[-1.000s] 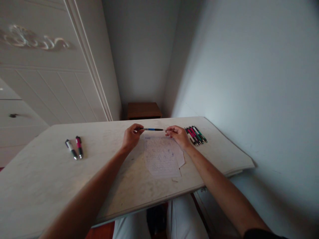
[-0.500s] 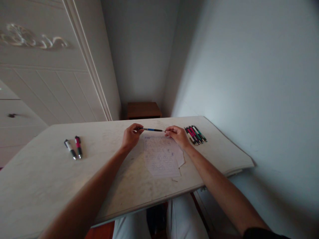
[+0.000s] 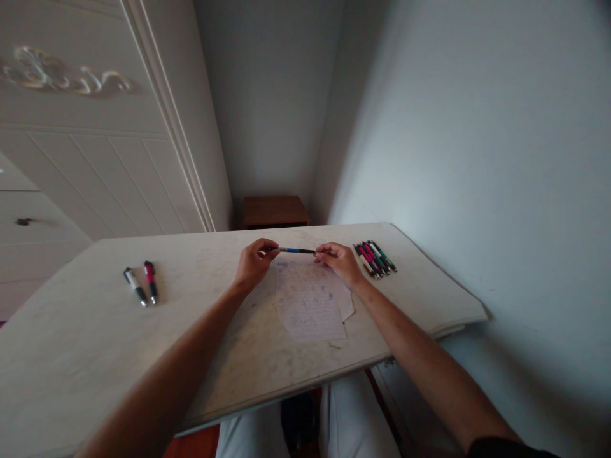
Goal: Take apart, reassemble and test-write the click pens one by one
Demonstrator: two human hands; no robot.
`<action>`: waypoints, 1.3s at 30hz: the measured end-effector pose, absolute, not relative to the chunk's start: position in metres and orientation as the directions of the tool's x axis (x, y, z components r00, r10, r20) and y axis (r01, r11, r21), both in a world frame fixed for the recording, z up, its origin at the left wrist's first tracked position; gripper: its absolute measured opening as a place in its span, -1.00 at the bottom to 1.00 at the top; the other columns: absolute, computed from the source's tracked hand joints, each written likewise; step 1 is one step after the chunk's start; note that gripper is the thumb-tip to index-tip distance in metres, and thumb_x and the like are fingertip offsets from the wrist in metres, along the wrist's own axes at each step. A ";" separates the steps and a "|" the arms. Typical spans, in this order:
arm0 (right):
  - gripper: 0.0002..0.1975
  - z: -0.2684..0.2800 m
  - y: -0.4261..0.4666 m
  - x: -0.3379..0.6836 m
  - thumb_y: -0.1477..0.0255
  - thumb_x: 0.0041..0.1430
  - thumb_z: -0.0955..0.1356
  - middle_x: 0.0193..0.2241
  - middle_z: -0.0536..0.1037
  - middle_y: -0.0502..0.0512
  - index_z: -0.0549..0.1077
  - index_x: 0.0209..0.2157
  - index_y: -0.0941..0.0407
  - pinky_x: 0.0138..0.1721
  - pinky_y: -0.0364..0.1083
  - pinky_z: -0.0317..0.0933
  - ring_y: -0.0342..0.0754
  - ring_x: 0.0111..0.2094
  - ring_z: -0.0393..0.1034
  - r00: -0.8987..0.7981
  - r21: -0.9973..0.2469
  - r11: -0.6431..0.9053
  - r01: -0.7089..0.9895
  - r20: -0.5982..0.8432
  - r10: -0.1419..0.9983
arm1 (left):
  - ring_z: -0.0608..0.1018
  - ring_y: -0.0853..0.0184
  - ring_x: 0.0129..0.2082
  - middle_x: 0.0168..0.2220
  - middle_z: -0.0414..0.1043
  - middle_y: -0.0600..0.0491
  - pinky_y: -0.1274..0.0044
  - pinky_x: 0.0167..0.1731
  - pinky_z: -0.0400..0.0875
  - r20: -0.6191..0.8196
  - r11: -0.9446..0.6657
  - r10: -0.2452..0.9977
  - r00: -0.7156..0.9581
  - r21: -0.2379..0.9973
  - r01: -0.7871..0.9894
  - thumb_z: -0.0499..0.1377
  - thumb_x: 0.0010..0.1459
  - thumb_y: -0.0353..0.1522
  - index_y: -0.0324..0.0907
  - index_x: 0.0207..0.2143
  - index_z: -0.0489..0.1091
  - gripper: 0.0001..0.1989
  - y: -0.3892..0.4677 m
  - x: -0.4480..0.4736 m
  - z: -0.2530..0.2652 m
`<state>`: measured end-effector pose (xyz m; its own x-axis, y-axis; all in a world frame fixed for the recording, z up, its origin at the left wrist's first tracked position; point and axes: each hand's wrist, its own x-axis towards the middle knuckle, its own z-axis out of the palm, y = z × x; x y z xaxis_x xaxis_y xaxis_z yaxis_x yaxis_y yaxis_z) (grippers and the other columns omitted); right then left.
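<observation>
A blue and black pen (image 3: 296, 250) is stretched level between my two hands, above the far edge of a written sheet of paper (image 3: 310, 305). My left hand (image 3: 255, 261) pinches its left end between thumb and fingers. At the other end, the fingertips of my right hand (image 3: 338, 259) are closed around the dark tip; whether a small part sits between them is hidden. Just right of that hand lies a row of several pens (image 3: 375, 258) in black, pink, white and green.
Two thick pens, one white (image 3: 135, 286) and one pink (image 3: 150, 282), lie on the left of the white table (image 3: 205, 356). A wall (image 3: 477, 159) bounds the right side, a white cabinet (image 3: 119, 172) the left. Behind the table stands a brown wooden stand (image 3: 275, 207).
My left hand and the pen have shifted slightly to the right. The pen's tip now meets my right fingertips, where a thin pointed end showed before.
</observation>
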<state>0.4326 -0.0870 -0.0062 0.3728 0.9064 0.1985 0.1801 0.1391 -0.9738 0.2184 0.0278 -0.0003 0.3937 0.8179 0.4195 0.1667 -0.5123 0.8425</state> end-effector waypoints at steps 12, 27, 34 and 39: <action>-0.66 -0.006 -0.087 0.431 0.16 -0.07 0.46 -0.44 0.60 0.09 0.47 -0.38 0.14 -0.52 -0.18 0.26 -0.09 -0.48 0.50 0.385 -0.982 0.109 0.156 0.162 0.909 | 0.56 0.29 -0.35 -0.27 0.55 -0.05 0.42 -0.24 0.47 0.363 -0.410 0.815 0.453 0.912 0.007 0.34 -0.12 -0.26 -0.24 -0.30 0.48 -0.68 0.028 0.220 -0.002; -0.69 -0.005 -0.087 0.432 0.16 0.02 0.41 -0.48 0.56 0.05 0.44 -0.38 0.13 -0.46 -0.15 0.27 -0.11 -0.51 0.45 0.404 -0.943 0.202 0.264 0.299 0.865 | 0.42 0.40 -0.54 -0.53 0.45 0.05 0.55 -0.49 0.33 0.327 -0.407 0.783 0.529 0.913 0.038 0.19 0.08 -0.16 -0.23 -0.38 0.48 -0.71 0.029 0.217 0.000; -0.70 -0.005 -0.087 0.433 0.16 0.03 0.40 -0.48 0.55 0.05 0.44 -0.39 0.13 -0.43 -0.14 0.29 -0.12 -0.51 0.45 0.403 -0.935 0.216 0.283 0.320 0.857 | 0.51 0.34 -0.33 -0.20 0.50 -0.07 0.52 -0.36 0.40 0.327 -0.350 0.806 0.493 0.935 -0.049 0.26 0.02 -0.15 -0.24 -0.04 0.40 -0.51 0.026 0.219 0.000; -0.69 -0.005 -0.087 0.432 0.14 0.02 0.40 -0.50 0.55 0.05 0.43 -0.41 0.12 -0.43 -0.13 0.30 -0.11 -0.52 0.44 0.394 -0.931 0.229 0.285 0.331 0.857 | 0.38 0.40 -0.56 -0.58 0.38 0.04 0.55 -0.51 0.29 0.273 -0.381 0.790 0.549 0.920 0.091 0.06 0.18 -0.04 -0.23 -0.52 0.42 -0.53 0.025 0.218 0.002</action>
